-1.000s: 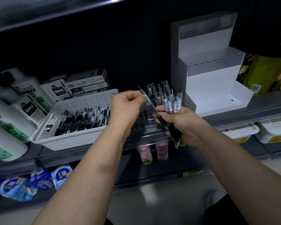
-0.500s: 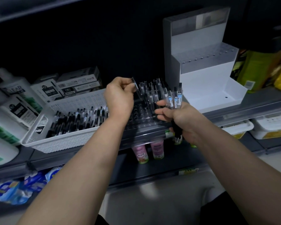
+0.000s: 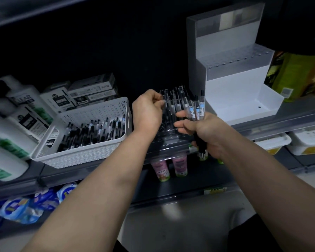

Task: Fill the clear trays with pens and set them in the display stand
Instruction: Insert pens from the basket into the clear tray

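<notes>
Dim shop shelving (image 3: 273, 122) carried the clear tray (image 3: 168, 142), only its back rows filled. Over it the left hand (image 3: 147, 110) curled at the standing pens (image 3: 175, 99), grip unclear; the right hand (image 3: 207, 131) gripped a pen bundle (image 3: 196, 111). Right of it, the display stand (image 3: 240, 99) held no pens.

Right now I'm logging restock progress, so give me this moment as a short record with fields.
clear tray: on the shelf; back rows hold upright pens, front holes bare
left hand: fingers curled at those pens; a pinch is unclear
right hand: grips a bundle of pens
display stand: right of the tray, no pens in it
basket: left of the tray, holds loose pens
</notes>
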